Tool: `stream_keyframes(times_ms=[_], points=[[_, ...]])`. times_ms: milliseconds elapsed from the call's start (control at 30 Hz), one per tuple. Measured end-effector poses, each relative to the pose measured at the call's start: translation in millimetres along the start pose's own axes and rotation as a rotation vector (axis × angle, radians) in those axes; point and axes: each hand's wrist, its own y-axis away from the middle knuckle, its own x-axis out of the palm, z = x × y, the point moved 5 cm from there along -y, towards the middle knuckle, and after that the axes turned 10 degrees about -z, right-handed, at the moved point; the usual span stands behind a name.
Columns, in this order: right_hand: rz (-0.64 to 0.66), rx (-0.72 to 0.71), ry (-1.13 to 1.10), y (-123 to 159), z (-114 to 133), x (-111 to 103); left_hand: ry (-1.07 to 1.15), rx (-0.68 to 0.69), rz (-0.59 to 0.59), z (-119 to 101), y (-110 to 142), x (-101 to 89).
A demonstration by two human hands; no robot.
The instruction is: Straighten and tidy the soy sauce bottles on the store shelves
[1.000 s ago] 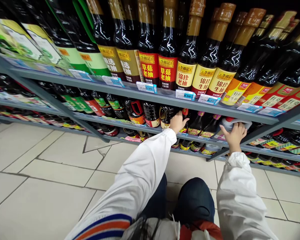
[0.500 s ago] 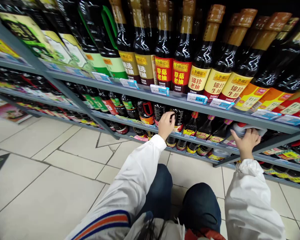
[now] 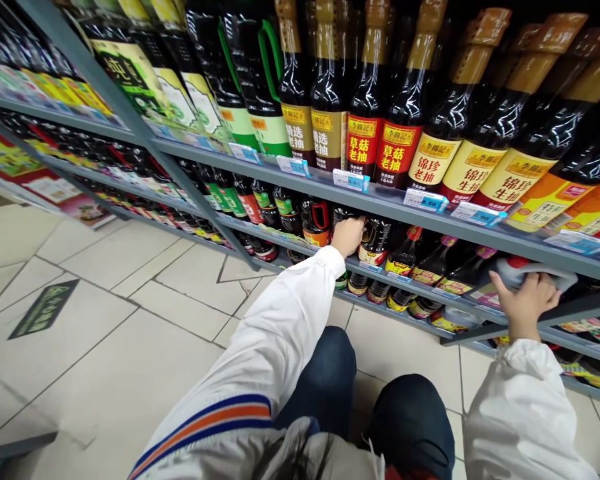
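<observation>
My left hand (image 3: 349,237) reaches under the upper shelf's edge, fingers curled against a dark sauce bottle (image 3: 375,235) with a cream and red label. Its fingertips are partly hidden, and another dark bottle (image 3: 344,215) stands behind that hand. Over on the right, my right hand (image 3: 529,303) grips a translucent jug (image 3: 510,270) with a red cap. The thumb points to its left side and the fingers lie over its handle. The jug sits tilted-looking on the middle shelf, its lower part covered by my hand.
Soy sauce bottles (image 3: 403,157) line the upper shelf (image 3: 280,175), with price tags (image 3: 350,181) along its edge. Smaller bottles (image 3: 377,291) fill the bottom shelf. A slanting grey post (image 3: 485,333) stands below my right hand. My knees (image 3: 325,373) are bent above the tiled floor (image 3: 105,373).
The view has swung left, so the shelves appear shifted right. My left hand has moved slightly deeper among the bottles. My right hand stays on the jug.
</observation>
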Motion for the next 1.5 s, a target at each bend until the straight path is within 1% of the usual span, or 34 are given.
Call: stream_keyframes(times_ms=[67,133,167,233,267,300,333,367,433,467,500,533,567,633,733,800,867,1000,1133,1200,1267,1367,1433,1500], points=[[-0.007,0.002,0.003,-0.6,-1.5,1.5,-0.019,0.014,0.012,1.8,-5.6,-2.5],[-0.014,0.002,0.005,-0.9,-3.0,3.0,0.035,0.032,0.008,8.6,-10.5,-6.3],[-0.016,0.004,0.005,-1.0,-3.7,3.6,0.119,0.046,0.009,13.9,-11.8,-8.7],[-0.018,0.008,0.004,-1.1,-4.2,4.2,0.367,0.071,0.024,28.6,-10.5,-14.1],[-0.018,0.009,0.003,-1.1,-3.9,4.1,0.489,0.069,0.024,38.6,-8.1,-17.2],[-0.017,0.010,0.002,-1.2,-3.4,3.8,0.575,0.046,0.001,50.7,-5.2,-20.7],[-0.014,0.009,0.003,-1.2,-2.5,3.3,0.616,0.001,-0.060,64.8,-2.1,-24.7],[-0.009,0.008,0.004,-1.2,-1.4,2.7,0.613,-0.060,-0.156,80.1,1.1,-29.3],[0.001,0.010,0.008,-1.3,0.8,1.5,0.534,-0.184,-0.379,108.4,7.2,-38.0],[0.003,0.013,0.006,-1.3,1.6,0.9,0.487,-0.219,-0.456,118.5,8.7,-40.3],[0.000,0.019,0.003,-1.5,2.2,0.2,0.444,-0.224,-0.488,124.9,8.0,-40.6],[-0.004,0.024,-0.001,-1.6,2.4,-0.3,0.407,-0.201,-0.474,127.9,5.2,-39.0],[-0.010,0.030,-0.004,-1.7,2.4,-0.6,0.375,-0.163,-0.429,128.2,0.7,-36.2],[-0.020,0.034,-0.008,-1.9,1.7,-0.7,0.346,-0.074,-0.295,123.5,-10.1,-29.6],[-0.026,0.033,-0.018,-2.0,-0.3,0.4,0.422,0.053,-0.119,109.2,-24.8,-23.5],[-0.027,0.033,-0.020,-1.8,-1.8,1.3,0.468,0.135,-0.056,97.8,-32.0,-22.5],[-0.025,0.032,-0.010,-1.2,-3.1,2.4,0.419,0.149,-0.044,90.4,-37.4,-21.6],[-0.031,0.026,0.027,-1.2,-5.6,5.1,0.241,0.071,-0.041,82.1,-39.9,-19.8],[-0.032,0.030,0.024,-4.9,-6.7,8.9,0.152,0.002,-0.057,74.4,-38.3,-23.7],[-0.016,0.035,0.039,-6.3,-6.9,10.8,0.114,0.023,-0.051,72.0,-41.1,-25.2],[-0.010,0.035,0.047,-6.5,-6.7,11.4,0.072,0.072,-0.017,73.2,-46.8,-24.7],[-0.026,0.029,0.011,-4.6,-5.4,9.2,0.027,0.106,0.051,83.0,-57.4,-21.8],[-0.034,0.027,-0.009,-3.1,-4.1,7.0,0.036,0.110,0.125,88.1,-62.5,-17.7],[-0.031,0.032,-0.010,-2.2,-2.6,5.2,0.093,0.110,0.187,87.6,-64.8,-12.9]])
